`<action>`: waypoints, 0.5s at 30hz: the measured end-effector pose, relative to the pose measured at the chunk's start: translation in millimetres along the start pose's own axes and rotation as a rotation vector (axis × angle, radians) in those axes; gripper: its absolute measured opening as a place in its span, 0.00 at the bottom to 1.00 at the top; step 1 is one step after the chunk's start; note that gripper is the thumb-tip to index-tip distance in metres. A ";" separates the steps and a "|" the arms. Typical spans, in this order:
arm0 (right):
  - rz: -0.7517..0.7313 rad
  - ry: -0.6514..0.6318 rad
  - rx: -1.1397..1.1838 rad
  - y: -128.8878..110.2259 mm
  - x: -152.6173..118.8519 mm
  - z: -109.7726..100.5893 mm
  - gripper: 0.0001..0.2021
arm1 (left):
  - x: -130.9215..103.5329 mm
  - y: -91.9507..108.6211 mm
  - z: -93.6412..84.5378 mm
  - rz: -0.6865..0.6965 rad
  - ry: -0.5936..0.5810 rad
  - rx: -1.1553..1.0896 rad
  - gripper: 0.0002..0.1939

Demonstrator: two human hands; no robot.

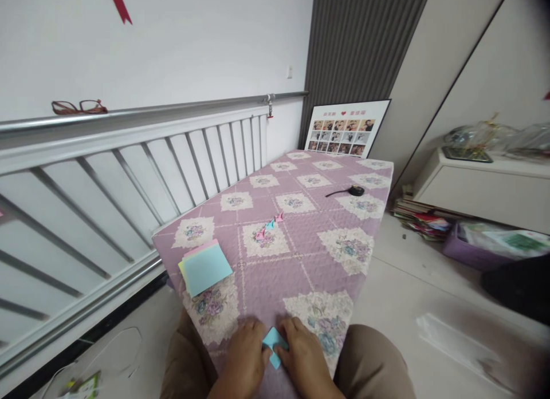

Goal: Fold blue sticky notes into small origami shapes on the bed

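Observation:
A small folded piece of light blue paper (274, 340) lies at the near edge of the table, between my hands. My left hand (247, 350) is closed on its left side, thumb and fingers at the paper's edge. On the right side, my right hand (302, 350) pinches the same paper, its thumb near the lower part. Farther left rests a stack of coloured paper sheets (207, 268), light blue on top, with yellow and pink edges showing. Small folded paper pieces, pink (260, 234) and blue (270, 224), sit in a row mid-table.
The table has a purple flowered cloth (266, 279). A black tape measure (356, 190) lies toward the far right. Beyond stands a framed photo board (346, 127). A white radiator (172, 170) runs along the left, with glasses (79, 107) on the rail above.

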State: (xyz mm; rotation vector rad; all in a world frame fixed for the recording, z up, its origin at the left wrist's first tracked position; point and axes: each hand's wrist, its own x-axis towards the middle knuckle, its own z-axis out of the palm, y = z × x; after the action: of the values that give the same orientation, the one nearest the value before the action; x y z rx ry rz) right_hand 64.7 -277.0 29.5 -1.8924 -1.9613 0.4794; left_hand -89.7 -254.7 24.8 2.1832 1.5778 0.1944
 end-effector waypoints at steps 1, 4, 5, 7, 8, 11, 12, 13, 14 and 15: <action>0.000 -0.008 0.001 0.6 0.4 -0.1 0.14 | 1.6 -0.7 -0.1 -0.004 -0.025 -0.007 0.12; 0.001 -0.025 0.011 2.1 1.7 0.4 0.13 | 4.9 -3.3 -1.3 -0.009 -0.065 -0.036 0.11; -0.001 -0.028 0.017 2.4 2.0 0.6 0.13 | 5.6 -3.7 -2.1 -0.005 -0.065 -0.043 0.11; -0.008 -0.029 0.033 2.8 2.3 0.9 0.12 | 6.1 -3.2 -3.5 0.000 -0.061 -0.054 0.10; -0.010 -0.032 0.041 2.9 2.2 1.0 0.12 | 6.0 -2.4 -3.7 0.000 -0.058 -0.057 0.10; -0.011 -0.028 0.059 2.5 0.7 1.2 0.10 | 4.1 -0.1 -2.4 0.001 -0.031 -0.078 0.11; -0.010 -0.022 0.063 2.2 0.1 1.3 0.09 | 3.1 0.3 -1.4 0.000 -0.021 -0.089 0.11; -0.008 -0.016 0.066 2.0 -0.6 1.5 0.09 | 2.0 0.3 -0.5 -0.001 -0.013 -0.100 0.11; -0.009 -0.010 0.071 1.7 -1.1 1.8 0.08 | 1.0 0.0 0.3 -0.002 -0.009 -0.111 0.11; -0.013 -0.008 0.079 1.4 -1.5 2.2 0.08 | 0.1 -0.7 0.8 -0.004 -0.008 -0.120 0.12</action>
State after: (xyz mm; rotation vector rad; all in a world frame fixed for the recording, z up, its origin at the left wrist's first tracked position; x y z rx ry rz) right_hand 64.9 -278.4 26.8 -1.8306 -1.9297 0.5526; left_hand -90.0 -254.7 23.8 2.0865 1.5253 0.2715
